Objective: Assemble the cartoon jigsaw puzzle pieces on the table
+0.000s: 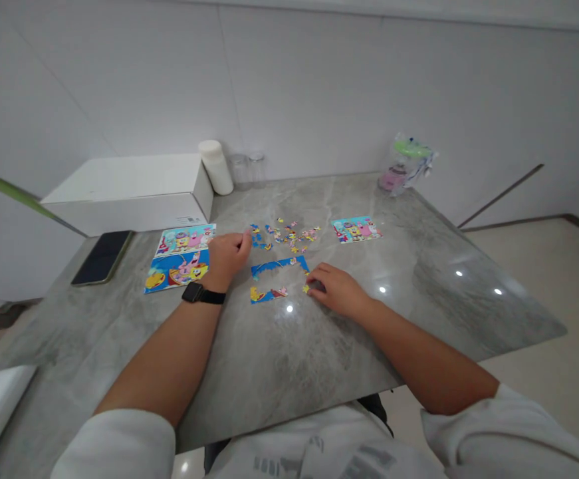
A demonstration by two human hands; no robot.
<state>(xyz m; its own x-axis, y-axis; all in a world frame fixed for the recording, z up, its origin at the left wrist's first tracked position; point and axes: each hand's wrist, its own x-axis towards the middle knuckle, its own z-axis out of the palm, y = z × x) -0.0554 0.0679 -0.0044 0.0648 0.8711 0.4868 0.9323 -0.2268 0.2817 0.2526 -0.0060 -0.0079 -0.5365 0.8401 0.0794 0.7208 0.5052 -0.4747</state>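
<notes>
Grey marbled stone makes up the tabletop point(279, 359) under our hands. Our left hand point(227, 256), with a black watch point(203, 294) on the wrist, is curled with fingertips pinched together by the scattered pile of small colourful jigsaw pieces point(286, 236); we cannot tell whether a piece is in the pinch. Our right hand point(336, 289) rests flat, fingers pressing at the right edge of the partly built blue puzzle frame point(276, 278). Left of the left hand lie two cartoon picture cards point(179, 258).
</notes>
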